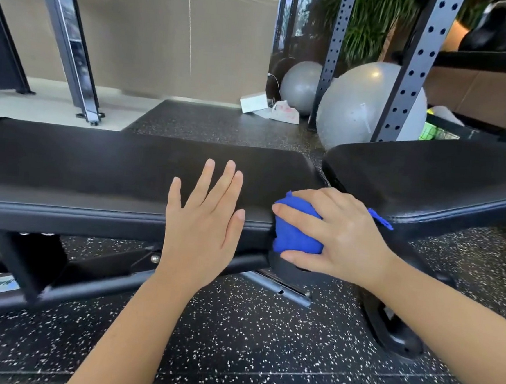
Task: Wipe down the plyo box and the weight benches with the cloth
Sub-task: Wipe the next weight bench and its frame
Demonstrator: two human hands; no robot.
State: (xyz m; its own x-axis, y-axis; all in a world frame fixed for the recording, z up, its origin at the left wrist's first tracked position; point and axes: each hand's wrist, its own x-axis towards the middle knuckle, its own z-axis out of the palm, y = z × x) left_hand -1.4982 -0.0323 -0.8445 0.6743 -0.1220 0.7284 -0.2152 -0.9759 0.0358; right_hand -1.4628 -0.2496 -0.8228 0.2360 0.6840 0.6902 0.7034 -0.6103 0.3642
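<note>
Blue cloth (295,236) bunched in curled grip of right hand (343,238) at bench pad (95,173) end, left hand (202,221) flat on pad

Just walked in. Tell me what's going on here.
A person is wiping down a weight bench. The right hand grips a bunched blue cloth and presses it against the end corner of the long bench pad, right by the gap to the second pad. The left hand lies flat on the long pad's near edge, fingers straight, holding nothing. Two grey exercise balls sit behind by the rack. No plyo box is in view.
</note>
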